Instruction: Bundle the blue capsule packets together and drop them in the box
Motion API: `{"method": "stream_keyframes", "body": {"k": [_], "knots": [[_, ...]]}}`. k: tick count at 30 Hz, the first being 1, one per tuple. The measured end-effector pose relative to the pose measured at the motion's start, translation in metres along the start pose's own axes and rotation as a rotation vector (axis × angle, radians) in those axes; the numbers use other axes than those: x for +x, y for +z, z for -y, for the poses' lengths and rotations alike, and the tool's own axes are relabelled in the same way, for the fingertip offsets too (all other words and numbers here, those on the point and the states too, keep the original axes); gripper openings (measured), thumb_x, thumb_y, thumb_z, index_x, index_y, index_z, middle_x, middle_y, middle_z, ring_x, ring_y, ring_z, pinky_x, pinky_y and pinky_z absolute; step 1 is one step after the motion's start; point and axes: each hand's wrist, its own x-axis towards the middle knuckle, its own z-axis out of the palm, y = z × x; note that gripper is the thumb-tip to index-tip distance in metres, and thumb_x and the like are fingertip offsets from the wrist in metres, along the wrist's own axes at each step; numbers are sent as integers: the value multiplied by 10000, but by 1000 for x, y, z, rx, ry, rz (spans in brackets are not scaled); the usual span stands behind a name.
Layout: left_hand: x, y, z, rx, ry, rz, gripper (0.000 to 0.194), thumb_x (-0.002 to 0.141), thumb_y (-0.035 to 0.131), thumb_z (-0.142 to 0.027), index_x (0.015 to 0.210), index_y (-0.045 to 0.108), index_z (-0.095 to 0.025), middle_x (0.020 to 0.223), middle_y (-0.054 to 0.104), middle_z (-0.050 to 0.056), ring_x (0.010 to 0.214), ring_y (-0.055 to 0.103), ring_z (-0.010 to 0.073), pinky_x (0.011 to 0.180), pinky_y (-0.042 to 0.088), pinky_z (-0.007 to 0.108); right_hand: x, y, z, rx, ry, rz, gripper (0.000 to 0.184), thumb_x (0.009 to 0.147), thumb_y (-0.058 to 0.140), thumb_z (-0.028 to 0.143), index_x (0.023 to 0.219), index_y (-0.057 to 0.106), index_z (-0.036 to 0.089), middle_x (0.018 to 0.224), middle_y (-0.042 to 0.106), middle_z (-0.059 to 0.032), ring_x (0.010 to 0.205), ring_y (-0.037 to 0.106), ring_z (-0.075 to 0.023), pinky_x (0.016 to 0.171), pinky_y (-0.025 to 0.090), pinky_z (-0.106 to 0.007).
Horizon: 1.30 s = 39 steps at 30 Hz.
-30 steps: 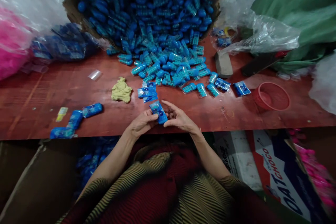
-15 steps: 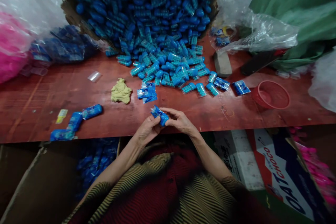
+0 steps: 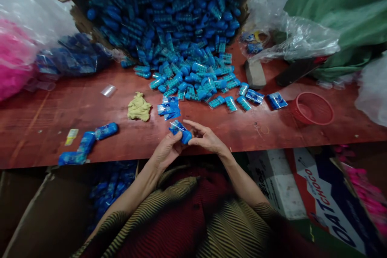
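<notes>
Above the table's front edge, my left hand pinches a small blue bottle in a printed plastic sleeve, its thumb across the sleeve. The sleeve's crinkled clear end points up and left. At the bottle's rounded lower right end, my right hand curls round with its thumb against it and its index finger reaching over. Just beyond lies a small stack of flat blue sleeves. Farther back spreads a heap of clear bottles with blue caps and small blue balls inside.
A crumpled yellow cloth lies left of the sleeves. Several sleeved bottles rest near the front left edge. A red plastic basket, a grey block and blue packets are at right. An open carton stands behind.
The bottle has turned between my hands, and its sleeve looks more crumpled at the upper end. My right index finger lifted away from the bottle over the last half second.
</notes>
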Motion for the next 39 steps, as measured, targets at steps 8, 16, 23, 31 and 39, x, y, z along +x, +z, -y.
{"method": "stream_keyframes", "body": {"k": [8,16,23,31,39], "knots": [[0,-1,4,51,-18,84,189,675,752,-225,816,674,-126,770,690,53,702,643,154,773,523,299,-2,-3,-5,9,25,-14,624,669,734,287,1263,543,310,705,516,56,624,453,-95,672,465,-251],[1,1,10,-5,17,37,175,693,740,-232,815,673,-126,807,703,56,737,652,145,805,522,281,-1,-2,-7,-23,21,-13,578,723,691,311,1279,534,303,679,495,57,605,434,-96,650,434,-242],[5,-3,14,-35,31,45,189,729,711,-275,832,679,-120,814,706,56,748,655,146,800,533,287,-1,5,-18,-94,-41,-117,477,759,664,345,1227,584,304,721,514,44,626,449,-94,651,426,-231],[8,-11,15,-95,67,-6,193,748,693,-292,825,658,-119,833,703,51,775,660,148,822,528,303,6,19,-19,-118,-49,-220,352,715,676,283,1064,665,233,762,575,21,669,492,-114,694,442,-257],[4,-8,9,-151,-20,-43,182,847,569,-268,789,656,-118,791,708,55,750,670,149,830,528,325,2,31,-18,-166,-62,-359,257,724,665,312,960,651,210,742,562,24,650,501,-109,642,434,-237]]}}
